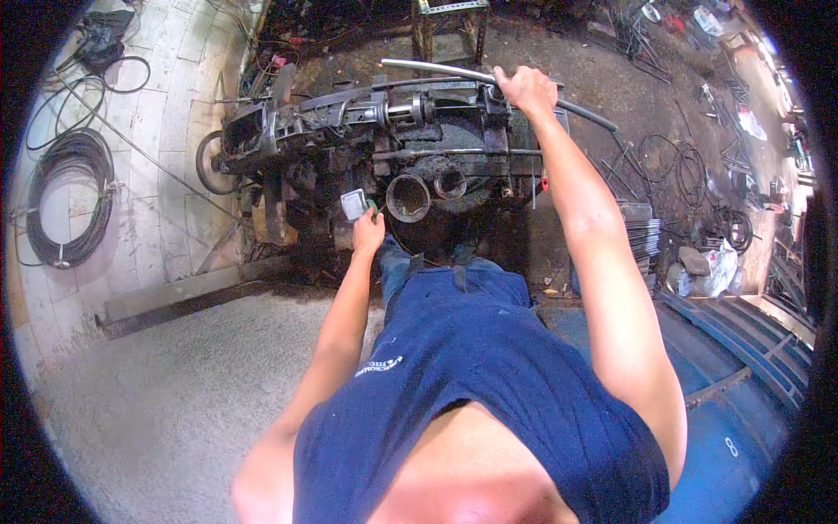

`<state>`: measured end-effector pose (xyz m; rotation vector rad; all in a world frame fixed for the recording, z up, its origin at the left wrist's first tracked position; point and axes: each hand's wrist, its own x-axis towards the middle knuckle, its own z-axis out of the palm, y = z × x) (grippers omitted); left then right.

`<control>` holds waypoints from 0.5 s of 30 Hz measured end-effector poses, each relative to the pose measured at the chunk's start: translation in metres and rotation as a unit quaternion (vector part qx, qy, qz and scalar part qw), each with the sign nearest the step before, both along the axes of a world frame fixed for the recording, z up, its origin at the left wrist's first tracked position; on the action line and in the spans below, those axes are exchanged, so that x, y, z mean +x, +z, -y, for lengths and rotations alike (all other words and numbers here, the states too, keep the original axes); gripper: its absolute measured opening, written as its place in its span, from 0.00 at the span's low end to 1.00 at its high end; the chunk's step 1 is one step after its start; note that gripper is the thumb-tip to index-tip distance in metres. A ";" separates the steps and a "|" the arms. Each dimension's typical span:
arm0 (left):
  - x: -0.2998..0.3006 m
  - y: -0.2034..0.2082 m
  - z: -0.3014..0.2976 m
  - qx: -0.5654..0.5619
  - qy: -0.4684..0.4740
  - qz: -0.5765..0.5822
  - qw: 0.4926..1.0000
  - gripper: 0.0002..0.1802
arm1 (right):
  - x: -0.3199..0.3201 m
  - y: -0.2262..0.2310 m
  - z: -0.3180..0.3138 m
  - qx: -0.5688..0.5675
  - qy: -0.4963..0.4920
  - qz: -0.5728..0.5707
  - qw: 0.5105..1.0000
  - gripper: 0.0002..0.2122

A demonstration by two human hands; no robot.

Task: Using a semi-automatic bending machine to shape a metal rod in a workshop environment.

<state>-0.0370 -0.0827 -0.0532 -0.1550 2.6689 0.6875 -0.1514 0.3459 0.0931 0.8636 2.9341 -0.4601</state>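
Note:
My right hand (527, 90) is closed around a long grey metal rod (436, 67), which runs across the far side of a black, greasy machine (327, 122) and sticks out on both sides of the grip. On the left, my left hand (368, 232) grips a small thing with a pale rectangular face and a dark green edge (353, 204); its exact kind I cannot make out. Just right of that hand are a wide round metal cup (408, 198) and a smaller round opening (449, 183) on the machine's near side.
A coil of black cable (70, 197) hangs on the pale left wall. Loose wire (676, 170) and scrap lie on the dark floor to the right. Blue metal panels (733, 410) are at the lower right, and a small metal stand (449, 31) is beyond the machine.

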 end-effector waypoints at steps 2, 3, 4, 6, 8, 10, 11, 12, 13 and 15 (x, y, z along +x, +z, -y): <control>0.000 0.002 -0.002 -0.008 0.004 0.010 1.000 0.26 | 0.000 -0.001 -0.001 -0.002 -0.002 0.002 1.000 0.33; 0.001 -0.001 0.000 -0.008 0.005 0.009 1.000 0.26 | -0.001 -0.003 -0.001 -0.004 -0.004 0.010 1.000 0.33; 0.002 -0.003 0.002 -0.012 -0.001 -0.009 1.000 0.25 | -0.001 -0.004 -0.002 -0.006 -0.005 0.019 1.000 0.33; 0.002 -0.001 0.001 -0.016 -0.009 -0.026 0.999 0.24 | 0.001 -0.006 -0.005 -0.008 -0.006 0.012 1.000 0.33; 0.001 0.006 -0.005 0.001 -0.001 0.006 1.000 0.26 | 0.002 -0.010 -0.009 -0.011 -0.009 0.006 1.000 0.33; 0.001 -0.001 0.001 -0.003 -0.003 -0.001 1.000 0.25 | 0.001 -0.009 -0.009 -0.008 -0.005 0.001 1.000 0.32; 0.001 -0.005 0.004 -0.007 -0.006 -0.007 1.000 0.25 | 0.001 -0.008 -0.008 -0.008 -0.004 0.001 1.000 0.32; 0.000 -0.004 0.003 -0.007 -0.007 -0.006 1.000 0.25 | 0.000 -0.007 -0.008 -0.009 -0.006 0.002 1.000 0.32; 0.000 -0.004 0.002 -0.008 -0.010 -0.003 1.000 0.25 | 0.000 -0.006 -0.007 -0.010 -0.008 0.004 1.000 0.33; 0.001 -0.006 0.002 -0.009 -0.011 0.000 1.000 0.24 | 0.000 -0.002 -0.003 -0.008 -0.002 0.001 1.000 0.33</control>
